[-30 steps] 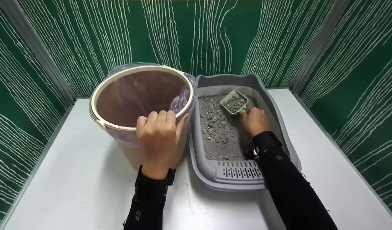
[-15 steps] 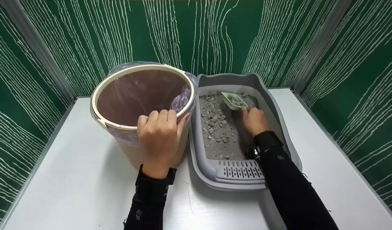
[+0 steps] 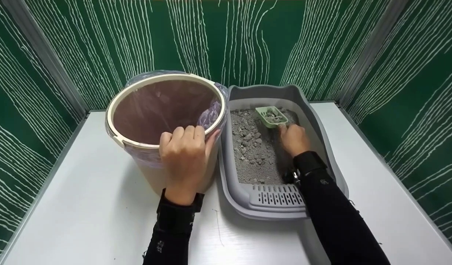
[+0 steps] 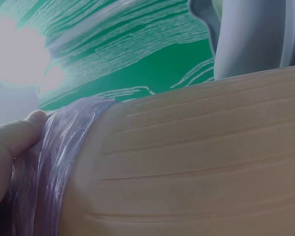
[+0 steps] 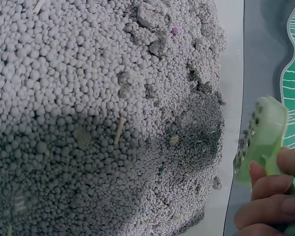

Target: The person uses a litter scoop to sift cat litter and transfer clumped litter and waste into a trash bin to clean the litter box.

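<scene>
My right hand [image 3: 294, 140] grips the handle of a light green litter scoop [image 3: 264, 119], held over the far part of a grey litter box [image 3: 228, 165]. Grey clumps lie in the scoop's slotted bowl. Seen in the right wrist view, the scoop [image 5: 268, 128] is raised above the pellet litter [image 5: 88, 78], fingers curled round its handle. My left hand [image 3: 183, 158] grips the near rim of a beige trash bin [image 3: 152, 176], which tilts slightly. A thin purple plastic liner [image 4: 71, 128] is folded over that rim, with the left thumb against it in the left wrist view.
Bin and litter box stand side by side on a white table [image 3: 101, 213]. Loose clumps [image 3: 250, 138] cover the box's left side, and a slotted step [image 3: 279, 195] forms its near end. Green walls [image 3: 248, 44] with white wavy lines enclose the back and sides.
The scoop's bowl tilted away from its earlier angle, then levelled partly again, over nearly the same spot. Fewer clumps show in it now. The left hand keeps its hold on the rim.
</scene>
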